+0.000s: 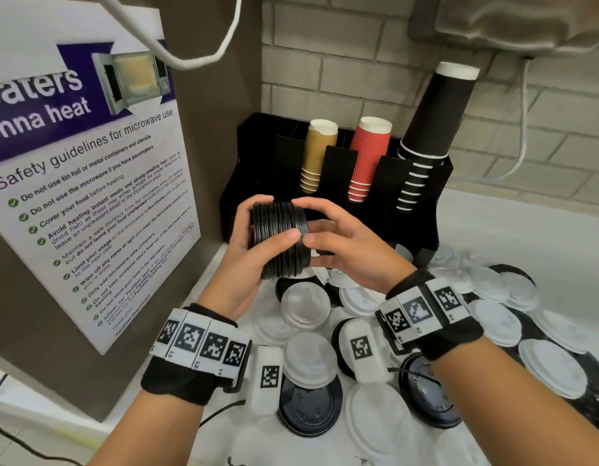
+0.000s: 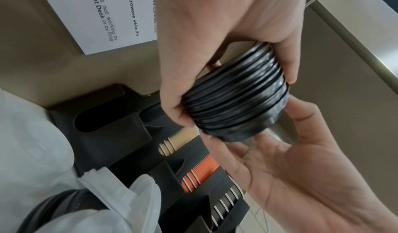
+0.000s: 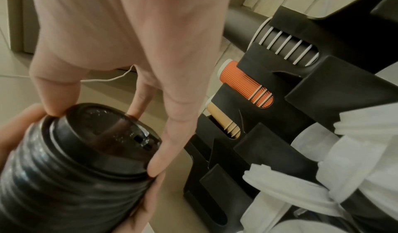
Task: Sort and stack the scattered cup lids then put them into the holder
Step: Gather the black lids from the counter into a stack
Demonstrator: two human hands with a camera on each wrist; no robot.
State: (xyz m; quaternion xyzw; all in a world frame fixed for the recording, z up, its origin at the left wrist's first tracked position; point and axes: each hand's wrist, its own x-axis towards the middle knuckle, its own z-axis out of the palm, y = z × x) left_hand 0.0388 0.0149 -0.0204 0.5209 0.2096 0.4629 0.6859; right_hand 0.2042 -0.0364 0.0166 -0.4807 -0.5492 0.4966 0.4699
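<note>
A stack of black cup lids (image 1: 279, 240) lies sideways in the air in front of the black holder (image 1: 419, 213). My left hand (image 1: 274, 218) grips the stack around its ribbed side, thumb on the near face. My right hand (image 1: 303, 223) holds the right end, its fingertips (image 3: 156, 167) on the top lid's rim. The left wrist view shows the same stack (image 2: 234, 98) between both hands. In the right wrist view the top lid of the stack (image 3: 103, 134) faces the camera. Scattered white lids (image 1: 303, 309) and black lids (image 1: 310, 403) cover the counter below.
The holder carries gold cups (image 1: 316, 156), red cups (image 1: 370, 156) and a tall pile of black cups (image 1: 429, 129); its left slots look dark and open. A microwave safety poster (image 1: 89, 179) leans at the left. A white cable (image 1: 523, 129) hangs on the brick wall.
</note>
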